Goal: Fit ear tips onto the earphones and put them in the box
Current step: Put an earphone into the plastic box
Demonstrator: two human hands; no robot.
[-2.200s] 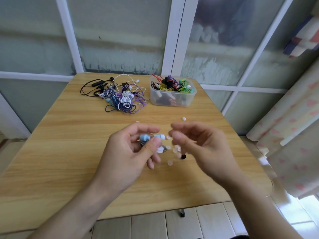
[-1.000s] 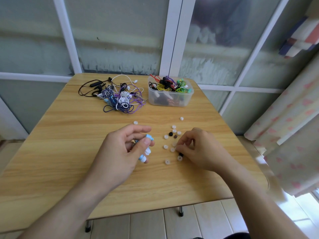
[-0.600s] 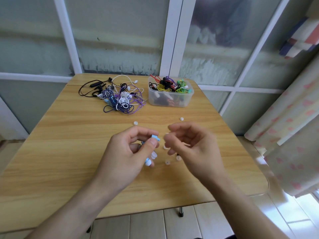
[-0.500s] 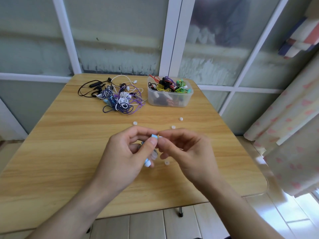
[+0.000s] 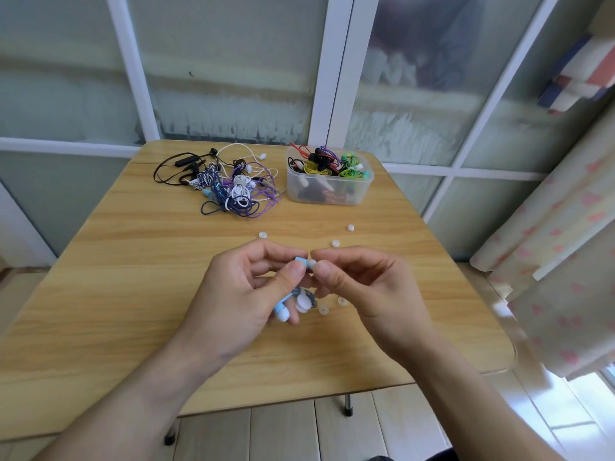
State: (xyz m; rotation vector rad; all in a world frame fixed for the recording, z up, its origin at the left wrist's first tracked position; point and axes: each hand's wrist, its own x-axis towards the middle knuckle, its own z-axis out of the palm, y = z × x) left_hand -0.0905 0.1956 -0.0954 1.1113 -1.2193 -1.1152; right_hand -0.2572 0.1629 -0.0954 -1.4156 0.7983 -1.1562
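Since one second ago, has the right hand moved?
Yes. The right hand rose off the table by the loose ear tips and went left to the blue earphone.

Quick count: two hands, left hand (image 5: 239,294) and right hand (image 5: 369,287). One clear box (image 5: 327,188), one tangled pile of earphones (image 5: 233,186), one wooden table (image 5: 116,294). Five loose ear tips (image 5: 335,243) visible on top, others probably hidden.

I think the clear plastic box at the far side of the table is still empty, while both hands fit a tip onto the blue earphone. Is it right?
Not quite: the head view shows the clear plastic box already holding coiled earphones. The rest stands: left hand and right hand meet at the blue earphone.
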